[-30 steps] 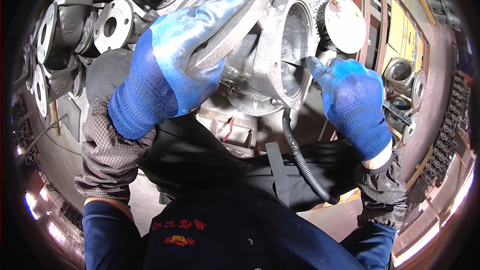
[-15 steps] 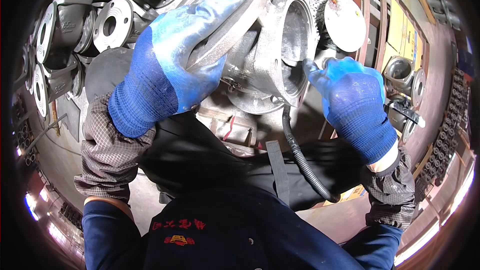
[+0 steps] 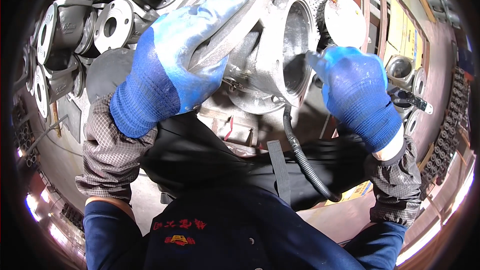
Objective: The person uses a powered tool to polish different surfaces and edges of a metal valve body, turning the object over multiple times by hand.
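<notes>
A grey cast-metal valve body (image 3: 267,52) with round flanges lies before me, its bore facing right. My left hand (image 3: 200,40), in a blue coated glove, wraps round the rim of its left flange (image 3: 230,35), thumb below and fingers over the top. Just right of the bore is my right hand (image 3: 352,77), also gloved and closed, its foremost digit at the opening's edge. A dark bar-shaped tool (image 3: 411,100) with a pale end sticks out past the far side of that hand; the rest of it is hidden behind the glove.
Several similar castings (image 3: 65,25) are stacked at the left. A pale round disc (image 3: 345,22) stands behind my right hand, near a reddish frame (image 3: 381,15). A black ribbed hose (image 3: 300,157) hangs over my lap. More small castings (image 3: 400,67) sit at the right.
My right hand has moved slightly up and turned, and the dark tool has shifted up and right with it. The left hand and the valve body stay nearly still.
</notes>
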Tool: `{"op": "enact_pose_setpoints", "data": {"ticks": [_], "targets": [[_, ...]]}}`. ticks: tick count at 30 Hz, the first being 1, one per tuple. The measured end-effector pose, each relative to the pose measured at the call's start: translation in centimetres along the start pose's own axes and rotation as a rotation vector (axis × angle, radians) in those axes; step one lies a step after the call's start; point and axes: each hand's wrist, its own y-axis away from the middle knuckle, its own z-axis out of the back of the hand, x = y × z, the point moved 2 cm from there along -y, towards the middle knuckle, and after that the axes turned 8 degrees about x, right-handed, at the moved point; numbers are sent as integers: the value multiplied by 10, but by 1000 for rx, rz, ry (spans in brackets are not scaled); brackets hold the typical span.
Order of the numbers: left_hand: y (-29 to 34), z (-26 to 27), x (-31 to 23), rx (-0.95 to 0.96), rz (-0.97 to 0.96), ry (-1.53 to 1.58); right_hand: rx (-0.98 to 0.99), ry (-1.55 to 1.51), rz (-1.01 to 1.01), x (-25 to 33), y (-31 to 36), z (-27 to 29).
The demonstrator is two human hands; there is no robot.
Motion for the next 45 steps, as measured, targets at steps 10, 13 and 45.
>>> {"op": "enact_pose_setpoints", "data": {"ticks": [10, 13, 45], "targets": [[-3, 2, 0, 59, 22, 57, 14, -122, 56, -6, 3, 3], [-4, 5, 5, 81, 55, 147, -62, -413, 27, -16, 8, 9], [-9, 8, 27, 33, 560, 510, -471, -36, -54, -43, -56, -26]]}}
